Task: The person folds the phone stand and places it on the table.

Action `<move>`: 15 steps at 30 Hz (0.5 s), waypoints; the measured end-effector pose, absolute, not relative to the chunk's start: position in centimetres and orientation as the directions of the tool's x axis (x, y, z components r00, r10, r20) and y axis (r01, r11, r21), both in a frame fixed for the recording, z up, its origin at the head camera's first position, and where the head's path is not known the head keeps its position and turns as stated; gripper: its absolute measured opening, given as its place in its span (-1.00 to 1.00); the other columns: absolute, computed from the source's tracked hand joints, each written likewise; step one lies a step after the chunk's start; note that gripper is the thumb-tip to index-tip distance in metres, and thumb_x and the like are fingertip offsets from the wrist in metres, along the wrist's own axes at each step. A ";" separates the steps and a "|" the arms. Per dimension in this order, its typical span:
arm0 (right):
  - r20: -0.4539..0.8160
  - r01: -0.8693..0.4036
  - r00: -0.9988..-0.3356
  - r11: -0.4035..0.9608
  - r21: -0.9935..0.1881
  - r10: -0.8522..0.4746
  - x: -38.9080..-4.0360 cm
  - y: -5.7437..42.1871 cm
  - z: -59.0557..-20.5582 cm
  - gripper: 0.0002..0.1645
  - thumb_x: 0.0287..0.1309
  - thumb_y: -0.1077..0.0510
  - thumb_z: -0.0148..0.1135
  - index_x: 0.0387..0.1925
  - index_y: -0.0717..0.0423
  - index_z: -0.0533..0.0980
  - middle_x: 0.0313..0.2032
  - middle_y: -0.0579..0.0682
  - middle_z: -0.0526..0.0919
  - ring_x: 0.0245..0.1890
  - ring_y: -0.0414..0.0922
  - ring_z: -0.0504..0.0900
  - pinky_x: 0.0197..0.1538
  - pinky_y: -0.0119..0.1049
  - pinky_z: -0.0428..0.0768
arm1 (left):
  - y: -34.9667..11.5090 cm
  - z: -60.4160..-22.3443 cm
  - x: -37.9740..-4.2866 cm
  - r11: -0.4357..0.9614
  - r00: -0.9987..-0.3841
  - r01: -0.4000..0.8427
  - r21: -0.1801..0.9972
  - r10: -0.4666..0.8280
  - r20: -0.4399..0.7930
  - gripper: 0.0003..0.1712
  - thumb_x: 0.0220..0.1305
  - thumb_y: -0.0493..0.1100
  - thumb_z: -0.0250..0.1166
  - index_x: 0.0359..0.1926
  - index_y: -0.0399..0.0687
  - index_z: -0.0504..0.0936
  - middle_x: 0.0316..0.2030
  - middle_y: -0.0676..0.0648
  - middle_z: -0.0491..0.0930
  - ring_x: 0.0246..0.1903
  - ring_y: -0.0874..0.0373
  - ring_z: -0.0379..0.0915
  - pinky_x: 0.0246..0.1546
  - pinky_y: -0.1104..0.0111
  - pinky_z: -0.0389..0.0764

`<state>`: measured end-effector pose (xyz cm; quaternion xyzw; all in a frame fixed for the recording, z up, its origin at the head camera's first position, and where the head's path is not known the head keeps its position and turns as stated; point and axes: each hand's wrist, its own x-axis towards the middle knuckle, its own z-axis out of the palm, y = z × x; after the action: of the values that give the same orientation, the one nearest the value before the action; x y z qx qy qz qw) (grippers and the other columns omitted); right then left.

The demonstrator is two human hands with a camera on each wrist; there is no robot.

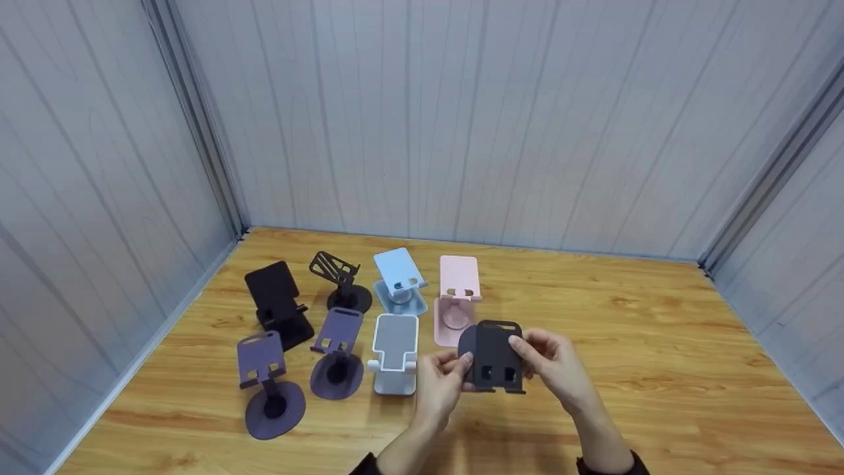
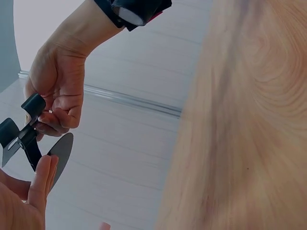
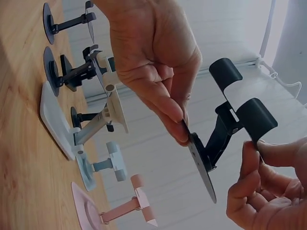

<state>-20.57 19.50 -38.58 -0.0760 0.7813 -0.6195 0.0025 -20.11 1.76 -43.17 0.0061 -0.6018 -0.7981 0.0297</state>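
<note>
A black folding phone stand (image 1: 499, 356) is held up off the table between both hands. My left hand (image 1: 440, 381) pinches the edge of its rounded base (image 3: 201, 165), seen side-on in the right wrist view. The right hand (image 1: 554, 363) grips the side of the slotted back plate, thumb on its front. Between base and plate, the hinged arm (image 3: 220, 136) is partly unfolded at an angle. Nearest the left hand on the table stands a white phone stand (image 1: 394, 382) with a grey pad. A pink phone stand (image 1: 459, 272) stands just behind the held one.
Several more phone stands fill the table's left half: a light blue one (image 1: 399, 270), a black cut-out one (image 1: 349, 299), a broad black one (image 1: 271, 290) and two purple ones (image 1: 336, 376), (image 1: 275, 409). Pale panel walls (image 1: 461, 119) enclose the wooden table (image 1: 659, 343).
</note>
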 end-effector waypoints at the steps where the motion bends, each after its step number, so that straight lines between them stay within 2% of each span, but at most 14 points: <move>1: 0.085 -0.107 -0.990 0.218 -0.970 -0.110 -20.5 19.6 -38.5 -0.79 0.52 0.41 0.18 -0.10 0.64 0.51 -0.48 -0.15 0.54 -0.50 -0.29 0.49 -0.39 -0.49 0.54 | 1.8 -43.1 -20.1 -0.275 -0.998 0.039 0.961 -0.053 0.026 -0.82 0.49 -0.51 0.21 -0.16 -0.70 0.66 -0.36 -0.45 0.79 -0.55 0.31 0.70 -0.48 0.49 0.78; 5: 0.065 -0.075 -0.996 0.217 -0.973 -0.053 -20.4 19.9 -38.4 -0.84 0.49 0.41 0.23 -0.03 0.51 0.54 -0.35 -0.11 0.55 -0.44 -0.26 0.47 -0.36 -0.48 0.48 | 1.7 -42.9 -20.0 -0.291 -0.999 0.030 0.956 -0.037 0.020 -0.82 0.49 -0.50 0.22 -0.15 -0.69 0.67 -0.35 -0.44 0.79 -0.56 0.34 0.68 -0.47 0.50 0.78; 10: 0.029 -0.024 -0.999 0.192 -0.981 0.021 -20.5 20.3 -38.4 -0.75 0.53 0.38 0.22 0.14 0.38 0.53 -0.20 -0.09 0.50 -0.35 -0.24 0.42 -0.36 -0.46 0.36 | 1.6 -42.7 -20.0 -0.286 -0.999 0.043 0.957 -0.037 0.034 -0.81 0.48 -0.51 0.22 -0.12 -0.71 0.67 -0.32 -0.46 0.79 -0.54 0.33 0.68 -0.47 0.50 0.78; 12: 0.025 -0.018 -0.999 0.194 -0.981 0.032 -20.8 20.3 -38.5 -0.68 0.55 0.36 0.20 0.23 0.37 0.49 -0.07 -0.02 0.53 -0.24 -0.25 0.48 -0.28 -0.44 0.43 | 1.6 -42.7 -20.0 -0.283 -0.999 0.045 0.958 -0.036 0.037 -0.81 0.48 -0.50 0.22 -0.11 -0.71 0.67 -0.31 -0.47 0.79 -0.53 0.32 0.69 -0.47 0.50 0.78; 15: 0.018 -0.019 -1.000 0.210 -0.978 -0.004 -21.1 20.5 -38.8 -0.51 0.61 0.28 0.18 0.40 0.43 0.37 0.23 0.25 0.53 0.05 -0.15 0.60 -0.04 -0.37 0.62 | 1.7 -42.6 -20.0 -0.286 -0.999 0.045 0.957 -0.032 0.038 -0.81 0.48 -0.50 0.22 -0.11 -0.71 0.67 -0.31 -0.47 0.79 -0.53 0.32 0.70 -0.47 0.50 0.77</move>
<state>-21.15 20.51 -38.76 -0.0074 0.7777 -0.6286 -0.0057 -20.00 1.69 -42.55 -0.0056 -0.5968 -0.8020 0.0241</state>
